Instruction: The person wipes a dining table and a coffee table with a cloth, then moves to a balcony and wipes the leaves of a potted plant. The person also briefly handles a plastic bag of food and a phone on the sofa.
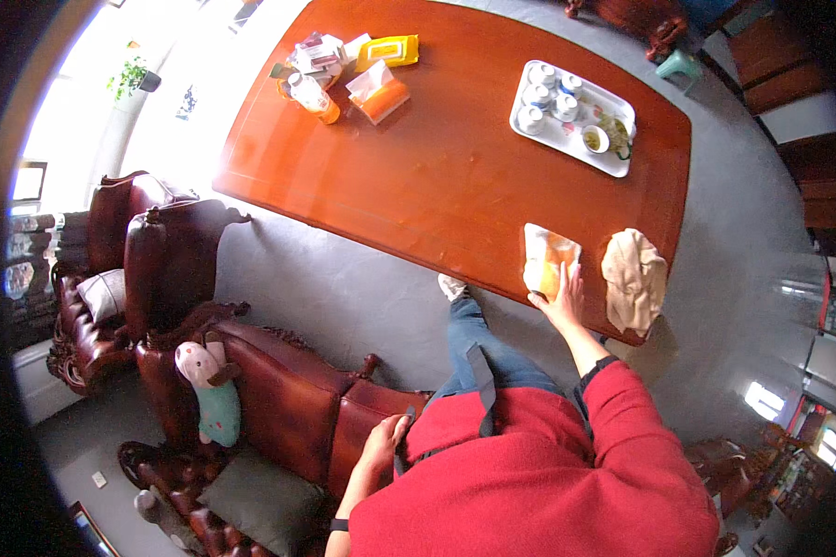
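My right hand (563, 301) reaches over the near edge of the wooden table (404, 174). Its fingers are spread over the lower part of an orange-and-white packet or folded cloth (545, 256), touching it. Just right of that hand, a crumpled beige cloth (635, 278) lies at the table's corner. My left hand (384, 440) is down at my waist with its fingers curled, beside the red top (522, 473). Something dark shows at its fingertips; whether it grips this I cannot tell. A dark strap (484, 390) hangs from my waist.
A white tray (563, 154) holds several upturned cups and a bowl. Toward the far left stand a bottle (313, 99), an orange tissue pack (379, 97) and a yellow wipes pack (387, 51). A leather sofa (285, 362) with a plush toy (212, 397) is at my left.
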### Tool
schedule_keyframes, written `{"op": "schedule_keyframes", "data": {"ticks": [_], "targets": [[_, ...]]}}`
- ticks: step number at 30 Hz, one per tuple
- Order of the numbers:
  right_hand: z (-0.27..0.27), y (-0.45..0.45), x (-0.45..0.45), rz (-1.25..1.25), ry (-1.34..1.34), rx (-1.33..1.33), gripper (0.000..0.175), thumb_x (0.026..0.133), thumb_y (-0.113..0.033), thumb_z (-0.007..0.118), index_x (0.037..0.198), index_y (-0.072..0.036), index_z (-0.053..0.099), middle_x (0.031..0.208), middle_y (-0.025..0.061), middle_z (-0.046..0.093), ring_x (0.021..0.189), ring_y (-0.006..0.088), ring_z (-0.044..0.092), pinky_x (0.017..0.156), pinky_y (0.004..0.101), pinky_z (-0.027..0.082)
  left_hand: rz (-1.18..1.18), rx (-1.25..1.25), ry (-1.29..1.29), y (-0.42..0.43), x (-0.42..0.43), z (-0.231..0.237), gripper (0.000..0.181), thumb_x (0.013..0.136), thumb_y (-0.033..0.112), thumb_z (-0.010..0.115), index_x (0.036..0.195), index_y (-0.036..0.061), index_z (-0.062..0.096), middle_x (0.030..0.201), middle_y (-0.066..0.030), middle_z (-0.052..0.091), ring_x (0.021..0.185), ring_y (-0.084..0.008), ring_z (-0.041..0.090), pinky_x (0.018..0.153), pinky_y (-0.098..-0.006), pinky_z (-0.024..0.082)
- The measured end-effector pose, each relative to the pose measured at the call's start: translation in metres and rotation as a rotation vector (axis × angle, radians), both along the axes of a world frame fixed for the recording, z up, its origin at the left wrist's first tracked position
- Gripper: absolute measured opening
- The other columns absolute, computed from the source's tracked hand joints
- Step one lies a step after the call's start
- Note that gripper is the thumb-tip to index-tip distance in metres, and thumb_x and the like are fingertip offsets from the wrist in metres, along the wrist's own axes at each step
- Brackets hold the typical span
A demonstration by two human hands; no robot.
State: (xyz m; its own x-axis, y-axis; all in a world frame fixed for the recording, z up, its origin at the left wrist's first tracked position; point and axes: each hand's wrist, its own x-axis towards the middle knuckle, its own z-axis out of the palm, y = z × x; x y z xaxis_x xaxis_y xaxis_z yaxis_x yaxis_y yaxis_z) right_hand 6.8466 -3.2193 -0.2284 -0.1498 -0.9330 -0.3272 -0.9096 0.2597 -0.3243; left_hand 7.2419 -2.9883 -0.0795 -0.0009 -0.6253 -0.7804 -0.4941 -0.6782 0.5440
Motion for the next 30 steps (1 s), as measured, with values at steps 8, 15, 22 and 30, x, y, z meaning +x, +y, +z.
{"op": "schedule_keyframes", "data": {"ticks": [8, 15, 22, 30], "targets": [[-0.062, -0.074, 0.068, -0.587, 0.041, 0.105, 0.112, 0.067, -0.048, 0.075, 0.148, -0.009, 0.008, 0.143, 0.0201, 0.03, 0.123, 0.0382, 0.041, 0.094, 0.0535, 0.039, 0.773, 0.23, 0.045, 0.024, 0.062, -0.008, 0.032, 0.096, 0.024, 0.05, 0.11, -0.0019, 0.061, 0.102, -0.0074, 0.064, 0.092, -0.0143, 0.058, 0.081, -0.0279, 0.046], [-0.01, -0.142, 0.139, -1.306, -0.344, 0.291, 0.098, 0.074, -0.041, 0.07, 0.147, -0.012, 0.013, 0.136, 0.0182, 0.041, 0.11, 0.0339, 0.053, 0.075, 0.0507, 0.05, 0.825, 0.097, -0.054, 0.017, 0.09, -0.021, 0.023, 0.094, 0.021, 0.057, 0.103, 0.001, 0.061, 0.089, -0.0022, 0.062, 0.081, -0.0102, 0.055, 0.076, -0.0244, 0.045], [-0.009, -0.228, 0.306, -1.225, -0.166, 0.163, 0.085, 0.079, -0.046, 0.063, 0.145, -0.014, 0.022, 0.127, 0.0172, 0.049, 0.101, 0.0325, 0.057, 0.071, 0.0475, 0.05, 0.85, 0.127, 0.026, -0.025, 0.208, -0.041, 0.017, 0.093, 0.019, 0.057, 0.095, 0.0035, 0.062, 0.078, 0.0007, 0.058, 0.068, -0.0067, 0.051, 0.062, -0.0227, 0.043], [-0.015, -0.313, 0.645, -0.965, -0.349, 0.011, 0.079, 0.081, -0.054, 0.059, 0.142, -0.014, 0.028, 0.125, 0.0201, 0.05, 0.101, 0.0371, 0.057, 0.085, 0.0453, 0.044, 1.209, 0.159, 0.161, -0.094, 0.356, -0.008, 0.018, 0.097, 0.017, 0.051, 0.103, 0.0019, 0.058, 0.078, -0.003, 0.058, 0.061, -0.0069, 0.052, 0.053, -0.0188, 0.043]]}}
